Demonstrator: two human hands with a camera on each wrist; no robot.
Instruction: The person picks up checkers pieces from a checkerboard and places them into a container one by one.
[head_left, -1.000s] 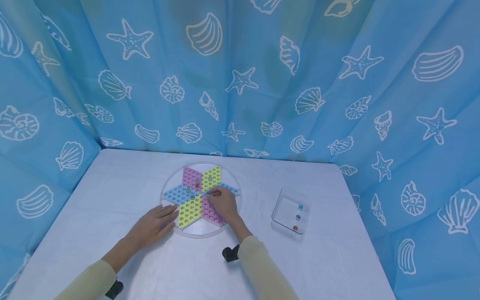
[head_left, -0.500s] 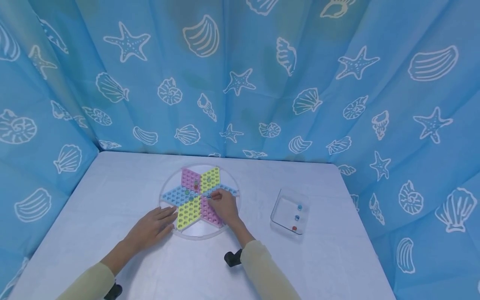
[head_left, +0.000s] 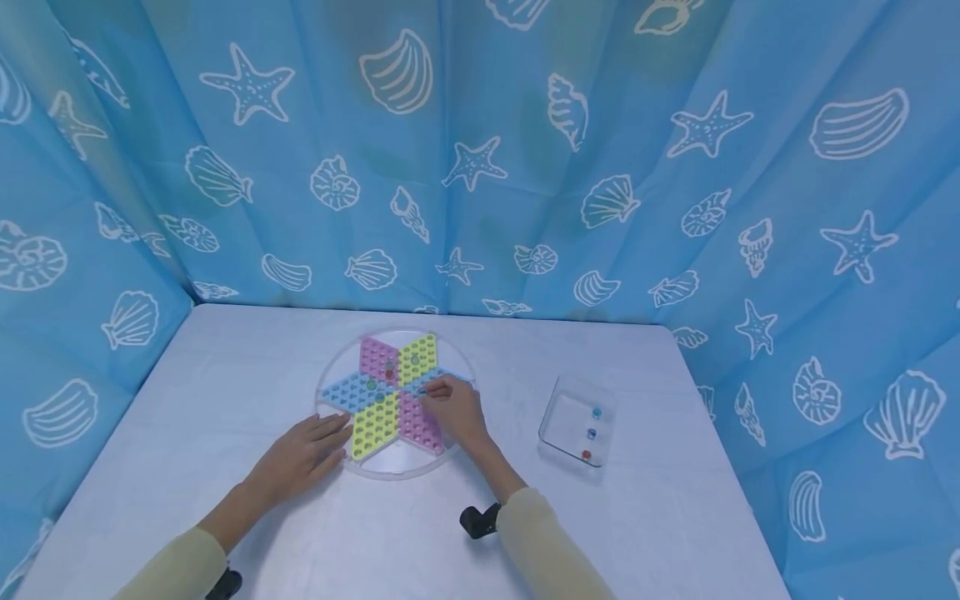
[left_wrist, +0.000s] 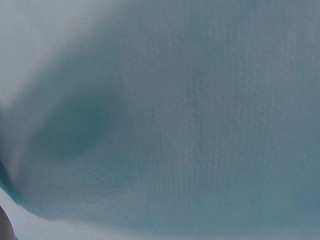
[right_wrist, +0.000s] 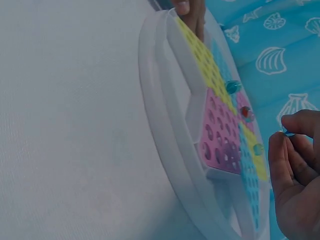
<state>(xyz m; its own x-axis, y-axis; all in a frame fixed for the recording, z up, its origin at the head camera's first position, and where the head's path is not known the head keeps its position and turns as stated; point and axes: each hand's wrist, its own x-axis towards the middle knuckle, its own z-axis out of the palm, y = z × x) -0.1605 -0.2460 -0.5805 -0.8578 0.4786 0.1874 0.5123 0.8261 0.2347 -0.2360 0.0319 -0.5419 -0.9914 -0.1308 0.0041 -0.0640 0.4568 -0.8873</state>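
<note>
Pinched a small marble (right_wrist: 287,133), seemingly blue, in the right hand (head_left: 456,410) over the star board (head_left: 375,429) on the desk (head_left: 660,517); rested the left hand (head_left: 300,457), fingers extended, on the board's left rim.

Pale yellow sleeves (head_left: 553,546) – black wrist devices (head_left: 480,522) (one each)

I can't make out the small piece (right_wrist: 287,133) in the right hand (head_left: 455,408) — the fingertips hide nearly all of it. That hand also covers part of the board (head_left: 375,428); the left hand (head_left: 302,454) hides a bit of its rim. Left sleeve (head_left: 174,567) and right sleeve (head_left: 553,546) run off the bottom edge, and the left wrist camera catches mostly a blurred bluish surface (left_wrist: 190,120) — too soft to name.
</note>
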